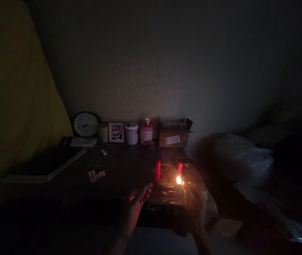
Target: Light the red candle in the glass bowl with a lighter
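And there's the burning match [182,182], its bright flame [179,180] right at the foot of the right-hand red candle [180,168], near the front of the dark desk [129,166]! The right hand [195,198], blurred, has its grip pinched on the match's end. Across the round dish [168,175] stands the other red candle [158,171], upright at the left side. Just in front, the left hand [137,202] has its grip closed around a small box [148,187], one end poking out past the fingers. Further left lies a pale segmented block [96,175]; along the wall, a clock [86,124], a panda picture [116,132], two tins [132,134] and an open cardboard box [173,137].
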A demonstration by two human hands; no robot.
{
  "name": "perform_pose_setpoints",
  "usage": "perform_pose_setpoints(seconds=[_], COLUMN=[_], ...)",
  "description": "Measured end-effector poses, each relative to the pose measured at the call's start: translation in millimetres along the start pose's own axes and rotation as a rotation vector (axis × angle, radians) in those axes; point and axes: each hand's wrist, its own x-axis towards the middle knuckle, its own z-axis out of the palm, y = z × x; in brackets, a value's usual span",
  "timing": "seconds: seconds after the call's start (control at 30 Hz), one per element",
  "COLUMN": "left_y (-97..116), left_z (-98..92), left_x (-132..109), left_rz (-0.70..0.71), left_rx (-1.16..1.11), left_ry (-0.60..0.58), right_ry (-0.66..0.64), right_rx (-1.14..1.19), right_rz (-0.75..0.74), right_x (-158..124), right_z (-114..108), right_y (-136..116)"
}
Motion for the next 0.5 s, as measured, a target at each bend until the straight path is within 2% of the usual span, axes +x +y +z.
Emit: perform_pose_setpoints(seconds=[0.13,0.33,0.5], left_y=[2,2,-1], left_z=[-3.4,-8.6,-17.5], left_x=[4,11,16], left_rz=[0.011,-0.009,-0.019], left_rx=[0.043,0.052,-0.001], left_ry=[0.018,0.116,0.101], right_ry=[-0.019,0.013,0.016], right_rx=[-0.011,-0.028,-0.034], right_rz=[0.114,0.025,0.019], right_x=[3,7,10], right_z=[-3,-3,-1], right_y=[-5,0,2])
